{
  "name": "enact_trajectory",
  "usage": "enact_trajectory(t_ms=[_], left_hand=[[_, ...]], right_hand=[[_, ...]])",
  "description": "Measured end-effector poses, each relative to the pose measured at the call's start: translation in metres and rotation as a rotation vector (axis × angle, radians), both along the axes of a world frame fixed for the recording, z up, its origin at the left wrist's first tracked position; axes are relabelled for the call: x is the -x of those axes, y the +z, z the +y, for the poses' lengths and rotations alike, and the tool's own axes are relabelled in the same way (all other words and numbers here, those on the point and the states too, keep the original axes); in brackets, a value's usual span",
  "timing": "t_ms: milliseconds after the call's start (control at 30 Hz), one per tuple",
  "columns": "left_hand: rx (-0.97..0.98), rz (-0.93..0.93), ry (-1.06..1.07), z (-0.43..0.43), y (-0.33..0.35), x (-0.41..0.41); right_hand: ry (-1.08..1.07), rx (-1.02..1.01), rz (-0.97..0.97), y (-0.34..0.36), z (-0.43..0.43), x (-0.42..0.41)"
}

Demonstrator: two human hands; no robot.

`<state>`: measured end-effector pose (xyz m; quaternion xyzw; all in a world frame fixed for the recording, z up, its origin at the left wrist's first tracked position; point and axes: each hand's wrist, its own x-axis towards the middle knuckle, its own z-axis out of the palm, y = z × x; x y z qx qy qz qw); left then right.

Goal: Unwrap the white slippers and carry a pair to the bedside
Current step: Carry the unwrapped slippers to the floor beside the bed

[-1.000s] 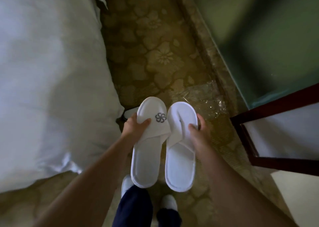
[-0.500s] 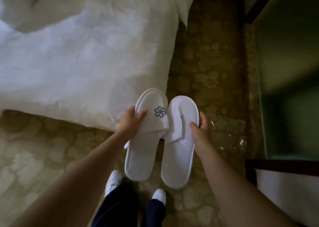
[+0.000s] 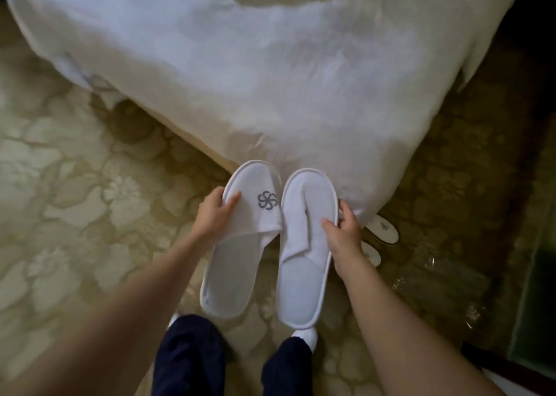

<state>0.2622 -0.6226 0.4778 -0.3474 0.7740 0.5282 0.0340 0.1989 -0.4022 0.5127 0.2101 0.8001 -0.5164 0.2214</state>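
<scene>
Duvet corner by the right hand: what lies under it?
Two more white slippers poke out on the carpet; the duvet corner and right hand cover their other ends.

Bed (image 3: 301,79) blocks ahead; carpet (image 3: 75,215) free left; 2 floor slippers (image 3: 386,230) right.

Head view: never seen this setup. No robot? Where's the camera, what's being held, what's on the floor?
No robot here: a person works with bare hands, and the one camera sits on their head, looking forward and down, so the arms enter from the bottom. The left hand grips the logo slipper and the right hand grips the other slipper, side by side, toes towards the bed. Both are unwrapped. On the patterned carpet, by the bed's corner, lies what looks like another white pair, and a clear wrapper further right.
</scene>
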Motion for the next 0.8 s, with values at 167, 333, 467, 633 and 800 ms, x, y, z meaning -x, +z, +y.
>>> enact_trajectory(t_ms=[167,333,467,633,800], left_hand=[[-0.046,-0.007,0.135,-0.126,-0.012,-0.049],[-0.076,-0.014,0.325,-0.241,-0.010,-0.093],[-0.093,-0.035,0.434,-0.315,-0.002,-0.120],[-0.093,-0.018,0.617,-0.386,0.003,-0.141],[-0.160,0.055,0.793,-0.449,0.013,-0.130]], right_hand=[[0.174,-0.041,-0.001,-0.017,-0.130,-0.019],[0.317,-0.035,-0.051,-0.027,-0.256,-0.033],[0.397,0.006,-0.092,-0.025,-0.344,-0.042],[0.542,0.015,-0.072,-0.011,-0.441,-0.049],[0.648,0.049,0.010,0.003,-0.533,-0.030]])
